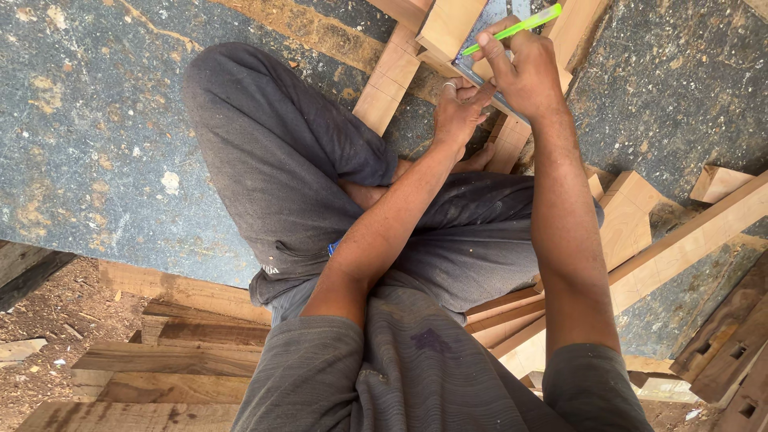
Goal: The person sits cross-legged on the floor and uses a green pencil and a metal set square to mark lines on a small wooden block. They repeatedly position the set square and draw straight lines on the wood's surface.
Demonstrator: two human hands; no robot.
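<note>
Dusty slab floor, right hand pinching green pen (arm outstretched), left hand pressing metal square.

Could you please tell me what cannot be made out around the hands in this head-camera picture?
- Metal square: mostly hidden under the left hand and right hand.
- Green pen: its tip sits behind the right fingers, so any mark is unseen.
- Wood block: cut off by the top edge.
- Left foot: largely hidden by the left forearm.

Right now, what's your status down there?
Right hand gripping green pen. Left hand pressing metal square on wood block. Nothing blocking.
</note>
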